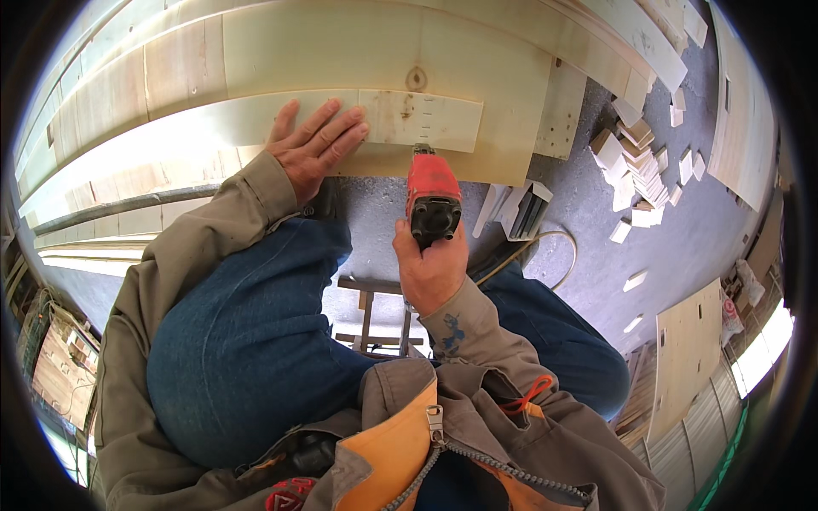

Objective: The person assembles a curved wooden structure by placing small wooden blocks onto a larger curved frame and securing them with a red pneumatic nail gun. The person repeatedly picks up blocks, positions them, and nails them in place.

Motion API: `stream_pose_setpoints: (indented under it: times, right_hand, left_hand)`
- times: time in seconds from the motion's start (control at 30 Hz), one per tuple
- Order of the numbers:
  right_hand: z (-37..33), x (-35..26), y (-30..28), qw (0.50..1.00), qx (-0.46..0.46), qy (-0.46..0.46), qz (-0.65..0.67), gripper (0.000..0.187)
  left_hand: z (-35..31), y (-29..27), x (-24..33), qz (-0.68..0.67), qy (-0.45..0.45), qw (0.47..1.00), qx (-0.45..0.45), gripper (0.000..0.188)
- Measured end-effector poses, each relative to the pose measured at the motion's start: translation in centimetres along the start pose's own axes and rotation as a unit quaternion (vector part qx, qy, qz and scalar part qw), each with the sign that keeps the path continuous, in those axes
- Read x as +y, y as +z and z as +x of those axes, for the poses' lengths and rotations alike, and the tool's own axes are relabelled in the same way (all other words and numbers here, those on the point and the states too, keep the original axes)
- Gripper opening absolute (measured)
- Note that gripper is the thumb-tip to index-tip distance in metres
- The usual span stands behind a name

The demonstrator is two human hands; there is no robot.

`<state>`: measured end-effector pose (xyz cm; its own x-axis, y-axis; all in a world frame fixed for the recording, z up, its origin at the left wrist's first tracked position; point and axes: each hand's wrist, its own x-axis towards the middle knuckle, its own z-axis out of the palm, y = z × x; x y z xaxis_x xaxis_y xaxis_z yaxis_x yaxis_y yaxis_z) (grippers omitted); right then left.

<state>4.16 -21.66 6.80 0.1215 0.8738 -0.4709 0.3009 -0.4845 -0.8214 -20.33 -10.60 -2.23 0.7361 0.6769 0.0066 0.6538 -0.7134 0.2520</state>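
My left hand (315, 149) lies flat with its fingers apart on a narrow pale wooden board (464, 123). This board rests on a wider wooden panel (315, 51). My right hand (433, 277) is wrapped round the handle of a red and black staple gun (432, 180). The gun's nose meets the near edge of the narrow board, or stops just short of it; I cannot tell which. Directly beyond the nose, a short row of staples (427, 115) runs across the board. A dark knot (416, 79) shows in the panel behind it.
A yellowish hose (573, 247) curves over the grey floor beside my right knee. Next to it stands an opened carton with dark strips (528, 211). Small wood offcuts (635, 166) lie heaped at the right. A wooden sheet (688, 353) leans farther right. Below my hands is a low wooden frame (368, 319).
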Motion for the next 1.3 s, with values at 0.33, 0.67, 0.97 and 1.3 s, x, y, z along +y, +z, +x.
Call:
stream_pose_setpoints:
  times: [0.33, 0.67, 0.97, 1.3]
  right_hand:
    - [0.1, 0.5, 0.6, 0.999, 0.014, -0.026, -0.017, 0.043]
    - [-1.5, 0.1, -0.9, 0.994, 0.013, -0.091, -0.052, 0.033]
    - [-3.7, 2.2, -1.5, 0.999, -0.019, -0.024, -0.024, 0.048]
    - [-7.7, 4.3, -3.6, 0.999, -0.012, -0.037, 0.016, 0.041]
  left_hand:
    - [0.1, -0.3, 0.1, -0.004, -0.006, 1.0, -0.016, 0.063]
    - [0.2, -0.5, 0.2, 0.007, -0.002, 1.0, -0.015, 0.065]
    - [0.0, -1.0, 0.8, 0.019, 0.0, 1.0, -0.006, 0.068]
    - [0.6, -3.5, 2.1, -0.022, -0.055, 0.993, -0.105, 0.105]
